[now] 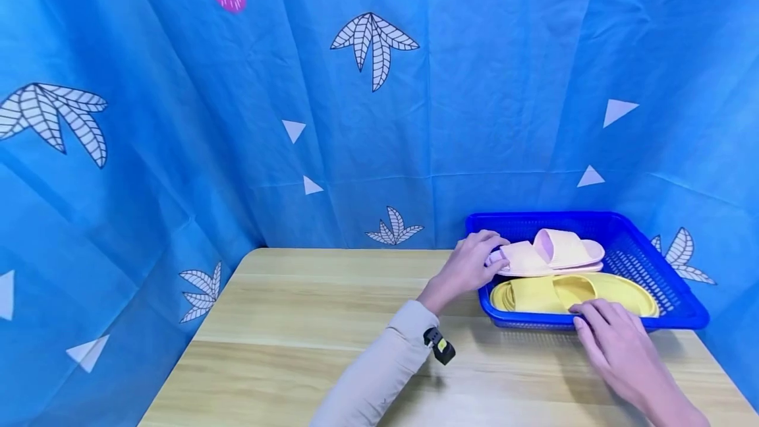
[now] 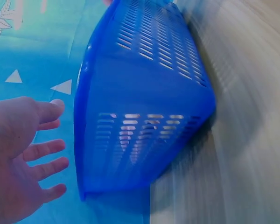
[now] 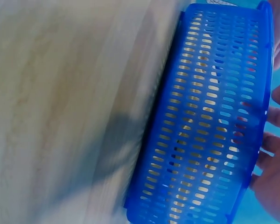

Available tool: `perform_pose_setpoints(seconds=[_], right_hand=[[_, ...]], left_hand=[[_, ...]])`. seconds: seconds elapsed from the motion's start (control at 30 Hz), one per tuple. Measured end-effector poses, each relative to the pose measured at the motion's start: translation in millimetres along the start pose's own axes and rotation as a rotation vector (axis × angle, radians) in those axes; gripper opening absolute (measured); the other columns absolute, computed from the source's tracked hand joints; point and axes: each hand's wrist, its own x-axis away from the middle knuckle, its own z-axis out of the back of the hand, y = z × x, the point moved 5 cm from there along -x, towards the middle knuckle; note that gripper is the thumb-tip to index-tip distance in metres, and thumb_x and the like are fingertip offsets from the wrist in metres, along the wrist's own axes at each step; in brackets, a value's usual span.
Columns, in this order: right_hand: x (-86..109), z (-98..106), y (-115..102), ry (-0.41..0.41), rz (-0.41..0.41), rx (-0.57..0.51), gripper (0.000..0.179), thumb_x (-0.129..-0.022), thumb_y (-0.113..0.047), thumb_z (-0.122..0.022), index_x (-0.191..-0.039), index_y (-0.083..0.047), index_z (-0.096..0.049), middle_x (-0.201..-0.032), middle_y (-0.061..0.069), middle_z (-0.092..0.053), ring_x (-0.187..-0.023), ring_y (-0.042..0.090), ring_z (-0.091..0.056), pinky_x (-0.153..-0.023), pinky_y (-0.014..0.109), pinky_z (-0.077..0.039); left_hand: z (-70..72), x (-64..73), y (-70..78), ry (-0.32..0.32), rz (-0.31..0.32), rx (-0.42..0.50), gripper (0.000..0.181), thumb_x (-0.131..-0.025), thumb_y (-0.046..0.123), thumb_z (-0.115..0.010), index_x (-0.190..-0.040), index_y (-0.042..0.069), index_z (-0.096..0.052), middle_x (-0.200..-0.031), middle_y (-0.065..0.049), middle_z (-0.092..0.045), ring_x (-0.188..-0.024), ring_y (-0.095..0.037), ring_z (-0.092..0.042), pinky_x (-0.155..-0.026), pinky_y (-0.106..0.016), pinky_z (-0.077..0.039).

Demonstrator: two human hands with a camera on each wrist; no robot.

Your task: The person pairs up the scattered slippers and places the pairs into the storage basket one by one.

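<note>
A blue plastic basket (image 1: 652,269) with slotted walls stands at the table's right back. Inside it lie a pale pink pair of slippers (image 1: 566,249) at the back and a yellow pair of slippers (image 1: 622,288) in front. My left hand (image 1: 468,263) is at the basket's left end, fingertips over the rim by the pink slippers. In the left wrist view that hand (image 2: 18,156) has its fingers extended and spread. Over the front rim, beside the yellow slippers, my right hand (image 1: 619,344) has its fingers loosely bent. Whether they touch a slipper is hidden.
The basket rests on a light wooden table (image 1: 284,321), close to its back edge. A blue patterned curtain (image 1: 474,97) hangs behind and at the sides. A black strap device (image 1: 439,346) is on the left sleeve.
</note>
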Motion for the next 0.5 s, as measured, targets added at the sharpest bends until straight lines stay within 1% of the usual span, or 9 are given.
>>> perform_pose_setpoints(seconds=[0.13, 0.23, 0.37, 0.5], right_hand=[[-7.1, 2.0, -1.4, 0.04, 0.009, -0.033, 0.021, -0.091, -0.006, -0.065, -0.112, -0.005, -0.069, -0.11, 0.011, -0.066, -0.106, 0.036, -0.057, -0.086, 0.05, -0.036], [-15.1, 3.2, -2.7, 0.063, -0.004, -0.055, 0.027, -0.091, -0.005, -0.065, -0.117, -0.002, -0.068, -0.115, 0.014, -0.066, -0.109, 0.036, -0.056, -0.088, 0.048, -0.036], [-26.8, 2.8, -2.4, 0.069, -0.017, -0.081, 0.03, -0.093, -0.006, -0.064, -0.122, -0.003, -0.068, -0.121, 0.015, -0.065, -0.114, 0.038, -0.055, -0.089, 0.05, -0.036], [-36.4, 0.4, -2.6, 0.063, -0.02, -0.1, 0.032, -0.094, -0.008, -0.065, -0.126, -0.004, -0.067, -0.125, 0.014, -0.063, -0.118, 0.039, -0.054, -0.091, 0.055, -0.037]], left_hand=[[7.1, 17.1, -6.4, 0.055, -0.001, 0.034, 0.037, -0.104, 0.036, -0.061, -0.137, 0.021, -0.064, -0.145, 0.001, -0.056, -0.133, -0.02, -0.051, -0.105, -0.039, -0.044], [12.3, 28.4, -12.1, 0.088, 0.005, 0.063, 0.039, -0.105, 0.038, -0.059, -0.14, 0.02, -0.062, -0.147, -0.001, -0.054, -0.136, -0.02, -0.049, -0.107, -0.041, -0.042], [21.1, 42.2, -21.5, 0.111, 0.03, 0.09, 0.043, -0.107, 0.041, -0.053, -0.145, 0.021, -0.058, -0.151, -0.002, -0.051, -0.14, -0.021, -0.045, -0.113, -0.044, -0.038], [27.8, 56.7, -33.8, 0.125, 0.054, 0.095, 0.045, -0.108, 0.041, -0.05, -0.146, 0.02, -0.056, -0.153, -0.003, -0.05, -0.142, -0.021, -0.044, -0.114, -0.047, -0.037]])
